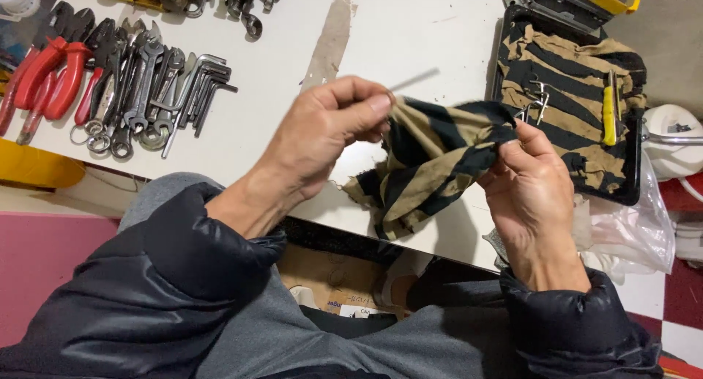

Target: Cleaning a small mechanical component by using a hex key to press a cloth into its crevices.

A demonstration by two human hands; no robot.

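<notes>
- Left hand: fingers pinched together on a thin metal rod, which sticks out up and to the right, and on one end of a striped rag.
- Right hand: fingers clamped on the rag's other end.
- Rag, black and tan stripes, held bunched between both hands above the near edge of the white worktop.
- Far left: row of red-handled pliers, then spanners and hex keys.
- Far right: black tray lined with matching striped cloth, carrying small hex keys and a yellow-handled tool.
</notes>
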